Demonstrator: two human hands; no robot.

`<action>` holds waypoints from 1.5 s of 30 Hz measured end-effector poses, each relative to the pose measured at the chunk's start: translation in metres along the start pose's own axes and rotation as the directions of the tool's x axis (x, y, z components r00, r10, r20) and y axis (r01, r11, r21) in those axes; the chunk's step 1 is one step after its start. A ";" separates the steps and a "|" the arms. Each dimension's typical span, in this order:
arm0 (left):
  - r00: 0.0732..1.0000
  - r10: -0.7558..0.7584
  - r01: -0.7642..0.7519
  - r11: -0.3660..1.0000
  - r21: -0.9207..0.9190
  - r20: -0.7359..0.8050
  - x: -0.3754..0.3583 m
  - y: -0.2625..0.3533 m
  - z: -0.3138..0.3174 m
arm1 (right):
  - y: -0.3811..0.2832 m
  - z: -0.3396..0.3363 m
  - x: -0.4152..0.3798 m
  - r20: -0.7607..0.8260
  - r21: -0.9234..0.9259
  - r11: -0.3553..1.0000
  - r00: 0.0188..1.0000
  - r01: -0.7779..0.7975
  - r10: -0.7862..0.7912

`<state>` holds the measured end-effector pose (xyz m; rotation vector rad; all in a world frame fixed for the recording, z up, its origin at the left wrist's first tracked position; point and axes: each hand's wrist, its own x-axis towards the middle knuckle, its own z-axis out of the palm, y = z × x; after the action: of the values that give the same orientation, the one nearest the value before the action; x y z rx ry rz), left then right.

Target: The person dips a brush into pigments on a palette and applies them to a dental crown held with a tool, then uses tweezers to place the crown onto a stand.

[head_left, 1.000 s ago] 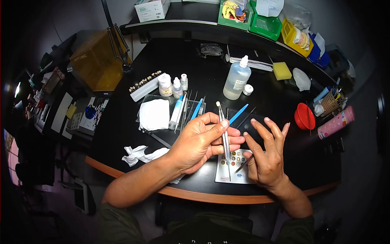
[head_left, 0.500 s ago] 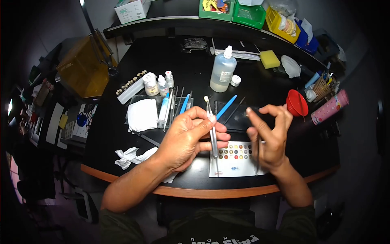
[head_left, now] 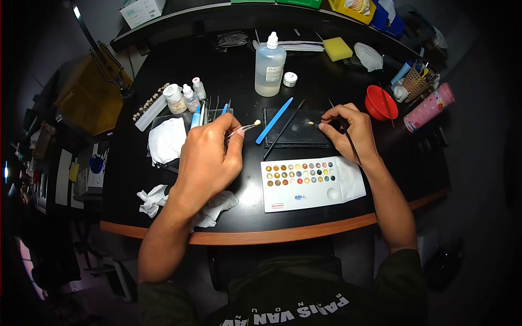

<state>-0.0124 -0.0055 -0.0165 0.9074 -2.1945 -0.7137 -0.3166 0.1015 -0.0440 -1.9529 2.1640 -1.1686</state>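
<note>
My left hand [head_left: 209,157] is closed around metal tweezers [head_left: 246,129], whose tips hold a small cream-coloured tooth crown [head_left: 258,123] just left of a black slab. Over the slab's [head_left: 296,142] right part, my right hand [head_left: 350,133] has its thumb and forefinger pinched. A small cream tooth-like piece [head_left: 310,123] shows right at those fingertips. A thin dark-handled brush [head_left: 352,145] runs through the same hand, slanting down past the palm. Across the slab's left side lie a blue-handled tool [head_left: 274,120] and a slim black brush [head_left: 284,128].
Below the slab sits a white palette [head_left: 302,190] of coloured pastes. A liquid bottle [head_left: 270,68] and small white jar [head_left: 290,80] stand behind it. Small bottles [head_left: 174,99], a folded white cloth [head_left: 167,141], a red bowl [head_left: 379,103] and a pink flask [head_left: 429,107] are around.
My left hand has moved left and lowered, tilting the tweezers from upright to nearly level. My right hand has gone from raised over the palette to the slab, its fingers now pinched. The view has shifted.
</note>
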 end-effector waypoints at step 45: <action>0.935 -0.320 0.265 0.918 0.295 0.156 -0.294 0.018 -0.005 | -0.110 0.087 -0.236 0.612 0.729 -0.020 0.664 -0.684 -0.429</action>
<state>0.1455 0.2262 -0.1053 1.3817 -2.4013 -0.6775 -0.1288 0.2646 -0.1594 -0.9395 0.4462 -0.9955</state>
